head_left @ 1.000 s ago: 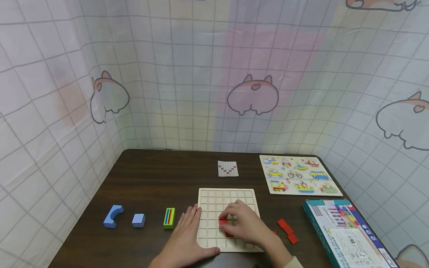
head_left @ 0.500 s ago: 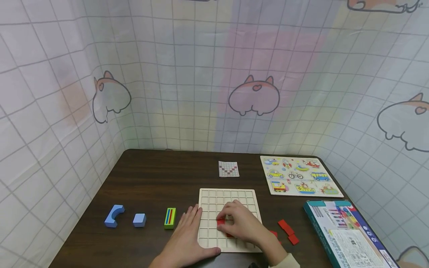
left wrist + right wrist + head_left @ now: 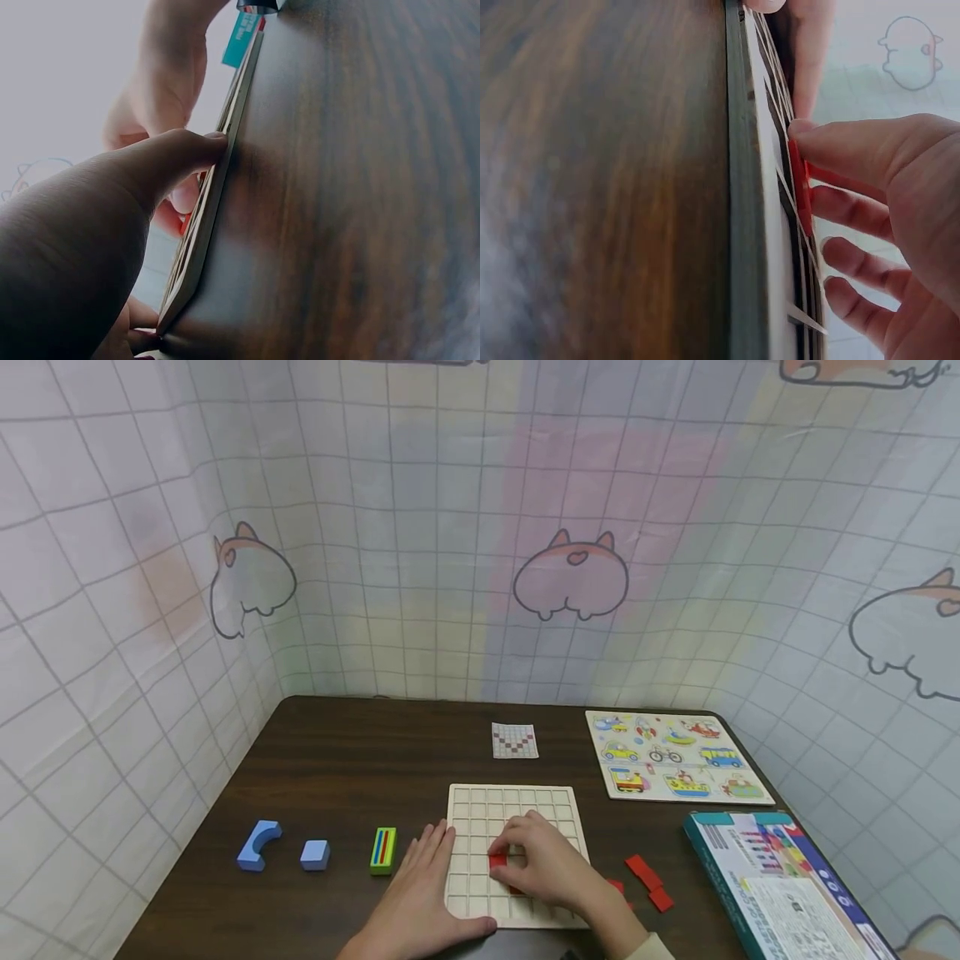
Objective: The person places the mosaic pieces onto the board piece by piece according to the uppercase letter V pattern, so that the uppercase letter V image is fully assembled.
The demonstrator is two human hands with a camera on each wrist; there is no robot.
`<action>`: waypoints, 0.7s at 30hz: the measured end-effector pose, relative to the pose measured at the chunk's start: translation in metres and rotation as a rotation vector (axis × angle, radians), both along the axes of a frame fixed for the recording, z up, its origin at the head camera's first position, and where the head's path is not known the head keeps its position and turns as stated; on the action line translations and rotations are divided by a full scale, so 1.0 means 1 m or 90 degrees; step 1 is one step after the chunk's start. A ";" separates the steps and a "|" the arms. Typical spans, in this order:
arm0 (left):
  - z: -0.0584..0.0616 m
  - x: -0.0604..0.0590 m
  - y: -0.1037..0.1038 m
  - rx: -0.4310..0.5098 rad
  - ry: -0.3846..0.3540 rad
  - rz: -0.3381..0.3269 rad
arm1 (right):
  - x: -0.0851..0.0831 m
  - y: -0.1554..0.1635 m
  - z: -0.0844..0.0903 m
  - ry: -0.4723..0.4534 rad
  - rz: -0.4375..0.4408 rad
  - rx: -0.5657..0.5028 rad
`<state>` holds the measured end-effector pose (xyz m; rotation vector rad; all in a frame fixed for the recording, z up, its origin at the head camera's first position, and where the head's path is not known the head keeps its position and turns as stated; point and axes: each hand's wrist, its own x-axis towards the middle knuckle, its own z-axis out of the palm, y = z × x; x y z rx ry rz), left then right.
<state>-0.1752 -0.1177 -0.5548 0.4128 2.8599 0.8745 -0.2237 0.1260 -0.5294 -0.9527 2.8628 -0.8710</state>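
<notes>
A pale wooden grid board (image 3: 480,802) lies on the dark table near me. My right hand (image 3: 543,860) is over its middle and pinches a red square tile (image 3: 497,861) between thumb and fingers; in the right wrist view the red tile (image 3: 801,187) stands on edge against the board (image 3: 761,247). Another red tile (image 3: 514,888) shows under that hand. My left hand (image 3: 420,885) lies flat at the board's left edge, fingers straight, thumb along the near edge; the left wrist view shows its thumb (image 3: 169,161) pressing the board's rim (image 3: 217,195).
Loose red tiles (image 3: 645,877) lie right of the board. A pattern card (image 3: 514,740), a vehicle puzzle (image 3: 675,767) and a game box (image 3: 772,881) sit behind and right. A green striped block (image 3: 382,849), blue cube (image 3: 315,854) and blue arch (image 3: 258,844) lie to the left.
My right hand has shifted its fingers slightly on the red tile over the same cells. The left hand has stayed put at the board's edge.
</notes>
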 end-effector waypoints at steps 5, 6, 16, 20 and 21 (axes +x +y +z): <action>-0.001 -0.001 0.000 0.006 0.007 -0.008 | 0.002 0.001 0.002 0.023 0.017 0.024; -0.001 -0.001 0.000 0.006 0.006 -0.008 | 0.002 0.002 0.002 0.030 0.021 0.023; -0.002 -0.002 0.001 -0.005 -0.016 -0.004 | 0.003 0.014 -0.004 0.090 0.054 -0.091; -0.001 -0.004 0.002 -0.007 -0.038 0.000 | 0.008 0.018 0.002 0.048 0.013 -0.097; -0.001 -0.004 0.002 -0.006 -0.042 0.002 | 0.008 0.019 0.003 0.042 0.005 -0.096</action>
